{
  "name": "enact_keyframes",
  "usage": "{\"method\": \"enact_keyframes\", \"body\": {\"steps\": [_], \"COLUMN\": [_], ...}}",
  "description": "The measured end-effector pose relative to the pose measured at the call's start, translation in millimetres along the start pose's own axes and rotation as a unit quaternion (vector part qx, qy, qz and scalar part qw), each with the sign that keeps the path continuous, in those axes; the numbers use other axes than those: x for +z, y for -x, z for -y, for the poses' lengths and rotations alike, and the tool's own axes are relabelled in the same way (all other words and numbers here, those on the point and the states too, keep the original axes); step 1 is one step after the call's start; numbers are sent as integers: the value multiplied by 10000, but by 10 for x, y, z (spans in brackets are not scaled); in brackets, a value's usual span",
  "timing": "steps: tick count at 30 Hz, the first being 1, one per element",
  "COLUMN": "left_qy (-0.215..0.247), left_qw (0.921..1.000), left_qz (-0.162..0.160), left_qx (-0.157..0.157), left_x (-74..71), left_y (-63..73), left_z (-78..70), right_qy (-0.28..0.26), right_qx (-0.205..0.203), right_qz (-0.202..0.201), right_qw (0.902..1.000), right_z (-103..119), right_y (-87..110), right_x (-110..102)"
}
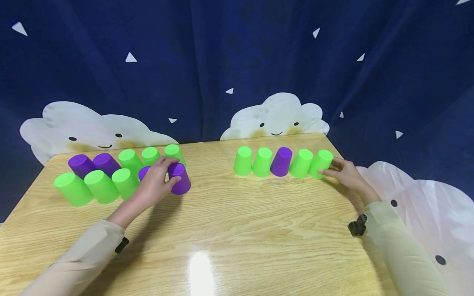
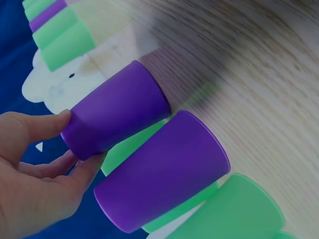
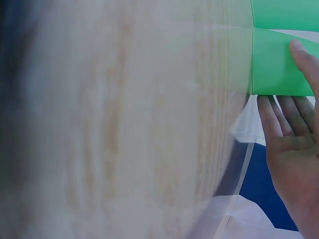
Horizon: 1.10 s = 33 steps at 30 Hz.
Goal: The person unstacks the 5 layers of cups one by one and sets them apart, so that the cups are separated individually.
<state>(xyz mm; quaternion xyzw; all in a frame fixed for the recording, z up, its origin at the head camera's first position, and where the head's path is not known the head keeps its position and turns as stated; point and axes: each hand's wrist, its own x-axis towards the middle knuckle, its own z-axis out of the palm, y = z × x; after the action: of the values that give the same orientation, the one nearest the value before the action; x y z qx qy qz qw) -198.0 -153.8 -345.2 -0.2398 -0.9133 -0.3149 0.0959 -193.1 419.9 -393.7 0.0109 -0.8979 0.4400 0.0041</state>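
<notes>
My left hand [image 1: 157, 183] pinches an upside-down purple cup [image 1: 180, 179] between thumb and fingers near its narrow top. Beside it, partly hidden behind that hand, stands another purple cup [image 2: 162, 172]. At the far right my right hand [image 1: 346, 173] holds the end green cup [image 1: 320, 164] of a row, thumb across its front. The other fingers reach along its right side, their tips hidden behind the cup in the right wrist view. That row continues leftward with a green cup [image 1: 301, 163], a purple cup [image 1: 281, 162] and two more green ones [image 1: 262, 162].
On the left of the wooden table [image 1: 259, 230], several green cups [image 1: 101, 187] stand in front of a back row with purple cups [image 1: 106, 164] and green cups [image 1: 129, 162]. A dark blue curtain [image 1: 207, 61] with cloud shapes hangs behind the table.
</notes>
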Motion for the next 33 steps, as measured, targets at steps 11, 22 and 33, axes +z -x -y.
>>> {"method": "enact_keyframes", "body": {"steps": [11,22,33], "left_qy": [-190,117,627], "left_qw": [9995,9997,9964], "left_qz": [125,-196,-292], "left_qx": [-232,-41,500], "left_x": [-73,-106,278], "left_y": [23,-76,-400], "left_z": [5,-171,-542], "right_qy": [2,95,154], "right_qx": [-19,110,154], "right_qz": [-19,61,78], "right_qw": [10000,9999,9997], "right_z": [-4,65,-21], "right_y": [-21,12,-28], "right_x": [-2,-1,0]}}
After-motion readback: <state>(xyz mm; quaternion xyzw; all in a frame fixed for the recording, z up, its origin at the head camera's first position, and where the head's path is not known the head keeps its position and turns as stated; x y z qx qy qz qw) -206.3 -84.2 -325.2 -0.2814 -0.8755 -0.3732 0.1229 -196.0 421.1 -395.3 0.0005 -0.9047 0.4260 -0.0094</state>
